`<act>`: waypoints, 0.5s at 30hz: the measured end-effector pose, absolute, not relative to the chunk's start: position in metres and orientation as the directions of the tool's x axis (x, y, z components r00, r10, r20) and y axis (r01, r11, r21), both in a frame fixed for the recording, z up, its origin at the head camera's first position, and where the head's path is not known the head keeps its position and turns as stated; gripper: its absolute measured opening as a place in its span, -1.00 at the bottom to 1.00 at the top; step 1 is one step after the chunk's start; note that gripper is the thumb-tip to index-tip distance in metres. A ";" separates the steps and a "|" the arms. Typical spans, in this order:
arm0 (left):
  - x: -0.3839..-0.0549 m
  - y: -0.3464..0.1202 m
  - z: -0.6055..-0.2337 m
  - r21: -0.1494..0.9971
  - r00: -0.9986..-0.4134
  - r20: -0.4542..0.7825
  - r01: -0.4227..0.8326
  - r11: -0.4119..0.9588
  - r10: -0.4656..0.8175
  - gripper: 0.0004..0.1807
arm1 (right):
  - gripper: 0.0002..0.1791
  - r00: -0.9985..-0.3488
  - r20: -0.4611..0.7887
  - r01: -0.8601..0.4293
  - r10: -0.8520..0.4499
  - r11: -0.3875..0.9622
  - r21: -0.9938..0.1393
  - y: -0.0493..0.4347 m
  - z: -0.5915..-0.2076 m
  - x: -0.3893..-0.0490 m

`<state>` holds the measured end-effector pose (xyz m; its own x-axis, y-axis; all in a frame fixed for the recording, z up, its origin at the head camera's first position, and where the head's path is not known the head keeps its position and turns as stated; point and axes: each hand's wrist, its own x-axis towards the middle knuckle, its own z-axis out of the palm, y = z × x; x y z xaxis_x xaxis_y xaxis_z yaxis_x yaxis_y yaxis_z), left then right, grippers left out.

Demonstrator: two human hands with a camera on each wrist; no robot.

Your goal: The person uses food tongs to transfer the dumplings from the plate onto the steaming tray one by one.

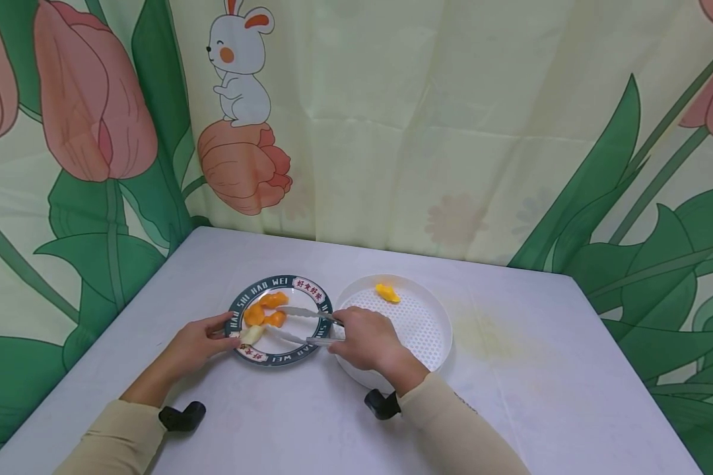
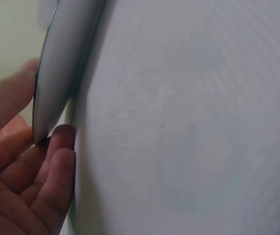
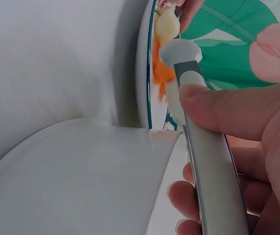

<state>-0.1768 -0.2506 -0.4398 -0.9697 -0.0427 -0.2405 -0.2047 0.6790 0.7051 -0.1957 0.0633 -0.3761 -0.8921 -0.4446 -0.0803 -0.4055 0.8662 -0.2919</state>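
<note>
Two hands at work over a white-covered table (image 1: 285, 422), seen from the head view. The left hand (image 1: 193, 348) pinches the near-left rim of a round plate (image 1: 282, 358) with a dark, lettered border; in the left wrist view its thumb lies on the upper face and fingers reach beneath the edge. The right hand (image 1: 365, 336) grips a pair of metal tongs (image 1: 319, 341), whose jaws stand apart above the plate. Orange pieces (image 1: 254, 315) lie on the plate's left half, and a pale piece (image 1: 252, 335) lies beside them, near the left fingers. Just right of the plate is a round white tray (image 1: 422, 336) with a patterned floor, bearing a single yellow piece (image 1: 387, 293) toward its far side. A curtain (image 1: 362, 165) printed with tulips and a rabbit hangs behind.
</note>
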 end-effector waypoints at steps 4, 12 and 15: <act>-0.177 -0.250 -0.440 0.705 -0.969 -0.244 -0.209 0.678 -0.044 -0.04 | -0.46 -0.895 -0.069 -0.402 -0.441 0.864 -0.304 0.066 -0.377 -0.195; -0.177 -0.250 -0.441 0.704 -0.968 -0.245 -0.215 0.677 -0.052 -0.03 | -0.46 -0.900 -0.030 -0.398 -0.435 0.846 -0.355 0.076 -0.373 -0.191; -0.177 -0.250 -0.440 0.704 -0.969 -0.242 -0.211 0.678 -0.051 -0.03 | -0.47 -0.902 -0.008 -0.397 -0.432 0.835 -0.382 0.082 -0.369 -0.190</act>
<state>-0.1765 -0.2503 -0.4403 -0.9690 -0.0512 -0.2416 -0.2114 0.6776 0.7044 -0.1900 0.0822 -0.3692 -0.9016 -0.4325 -0.0081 -0.3969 0.8347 -0.3817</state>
